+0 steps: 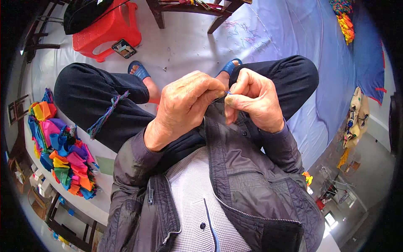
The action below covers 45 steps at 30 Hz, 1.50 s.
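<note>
My left hand (184, 105) and my right hand (257, 100) meet above my lap, fingertips almost touching. Both are closed in a pinch around a small blue piece (228, 92). Most of it is hidden by the fingers, so its kind cannot be told. A thin dark line runs below the left fingertips. Across my left thigh lies a bundle of multicoloured threads (108, 115), touched by neither hand.
At the left lies a heap of bright cloth pieces (69, 151). Ahead stand a red plastic stool (109, 35) with a phone (124, 48) at its edge, and a wooden stool (197, 7). Loose threads (247, 33) litter the pale floor sheet. Blue cloth (369, 54) hangs at the right.
</note>
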Motion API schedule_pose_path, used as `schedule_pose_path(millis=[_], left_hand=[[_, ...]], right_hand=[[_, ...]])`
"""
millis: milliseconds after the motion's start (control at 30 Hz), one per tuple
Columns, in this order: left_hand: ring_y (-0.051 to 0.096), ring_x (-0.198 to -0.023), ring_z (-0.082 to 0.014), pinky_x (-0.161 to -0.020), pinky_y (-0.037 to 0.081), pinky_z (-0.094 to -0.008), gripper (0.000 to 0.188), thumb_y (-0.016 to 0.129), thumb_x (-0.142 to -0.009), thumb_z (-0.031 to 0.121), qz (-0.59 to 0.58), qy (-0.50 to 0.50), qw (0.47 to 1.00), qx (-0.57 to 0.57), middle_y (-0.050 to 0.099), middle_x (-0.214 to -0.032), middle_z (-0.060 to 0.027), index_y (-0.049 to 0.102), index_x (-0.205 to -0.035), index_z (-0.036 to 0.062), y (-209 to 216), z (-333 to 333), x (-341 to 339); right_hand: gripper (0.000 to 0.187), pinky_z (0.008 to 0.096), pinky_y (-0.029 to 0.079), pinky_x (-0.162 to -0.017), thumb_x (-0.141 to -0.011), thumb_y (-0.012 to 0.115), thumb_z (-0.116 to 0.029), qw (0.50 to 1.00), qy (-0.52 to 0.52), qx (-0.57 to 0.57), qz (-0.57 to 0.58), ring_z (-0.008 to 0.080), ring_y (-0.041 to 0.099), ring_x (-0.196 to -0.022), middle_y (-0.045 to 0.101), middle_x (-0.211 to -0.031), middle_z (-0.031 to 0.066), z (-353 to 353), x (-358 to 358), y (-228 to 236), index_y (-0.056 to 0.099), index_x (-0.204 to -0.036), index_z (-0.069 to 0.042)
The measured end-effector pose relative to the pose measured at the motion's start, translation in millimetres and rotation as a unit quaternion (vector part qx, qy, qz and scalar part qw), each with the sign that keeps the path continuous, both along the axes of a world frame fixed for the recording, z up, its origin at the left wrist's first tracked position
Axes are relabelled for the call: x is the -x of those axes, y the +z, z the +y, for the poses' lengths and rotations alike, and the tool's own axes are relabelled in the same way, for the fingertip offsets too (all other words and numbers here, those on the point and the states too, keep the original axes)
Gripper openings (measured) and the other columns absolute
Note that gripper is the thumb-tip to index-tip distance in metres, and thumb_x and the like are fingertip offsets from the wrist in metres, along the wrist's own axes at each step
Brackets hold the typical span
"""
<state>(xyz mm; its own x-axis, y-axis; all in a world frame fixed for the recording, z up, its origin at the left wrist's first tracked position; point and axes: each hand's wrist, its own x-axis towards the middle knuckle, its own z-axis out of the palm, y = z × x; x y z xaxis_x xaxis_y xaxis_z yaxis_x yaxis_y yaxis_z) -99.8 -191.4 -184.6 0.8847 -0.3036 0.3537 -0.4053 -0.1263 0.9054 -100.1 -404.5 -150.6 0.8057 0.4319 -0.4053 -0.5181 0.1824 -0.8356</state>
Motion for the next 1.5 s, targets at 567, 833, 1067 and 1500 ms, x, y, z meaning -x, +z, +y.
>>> schedule_pose_path(millis=[567, 833, 1067, 1500], left_hand=[[0.066, -0.069, -0.0238, -0.062, 0.051, -0.0318, 0.014, 0.074, -0.083, -0.007, -0.024, 0.036, 0.998, -0.051, 0.067, -0.080, -0.0110, 0.068, -0.094, -0.0009, 2.7, 1.8, 3.2], [0.062, -0.067, -0.0257, -0.060, 0.049, -0.0335, 0.017, 0.073, -0.081, -0.008, -0.058, 0.046, 0.995, -0.073, 0.064, -0.079, -0.0107, 0.066, -0.093, 0.0000, 2.9, 2.9, 2.5], [0.061, -0.067, -0.0280, -0.061, 0.048, -0.0348, 0.017, 0.072, -0.080, -0.009, -0.082, 0.044, 0.991, -0.098, 0.063, -0.078, -0.0110, 0.064, -0.091, 0.0002, 5.1, 3.6, 2.9], [0.061, -0.067, -0.0277, -0.061, 0.048, -0.0345, 0.016, 0.071, -0.080, -0.010, -0.071, 0.063, 0.989, -0.111, 0.062, -0.078, -0.0112, 0.064, -0.091, 0.0000, -2.4, 11.0, 5.6]], right_hand=[[0.015, 0.0302, 0.059, -0.059, -0.096, 0.069, -0.001, 0.999, -0.018, 0.022, -0.028, 0.0207, 0.070, -0.065, 0.071, -0.082, 0.0157, -4.7, -2.2, -7.8, 0.054, -0.098, -0.001], [0.011, 0.0279, 0.058, -0.063, -0.096, 0.070, -0.001, 0.999, -0.022, 0.023, -0.033, 0.0174, 0.071, -0.069, 0.073, -0.086, 0.0127, -14.7, -2.9, -11.1, 0.059, -0.097, 0.001], [0.010, 0.0303, 0.060, -0.070, -0.091, 0.072, 0.004, 0.996, -0.048, 0.014, -0.071, 0.0187, 0.071, -0.079, 0.071, -0.096, 0.0142, -11.5, -3.1, -15.9, 0.062, -0.091, 0.001], [0.018, 0.0379, 0.061, -0.082, -0.087, 0.069, 0.014, 0.982, -0.114, -0.028, -0.147, 0.0222, 0.071, -0.085, 0.067, -0.094, 0.0125, -6.6, -6.0, -22.6, 0.058, -0.091, 0.001]])
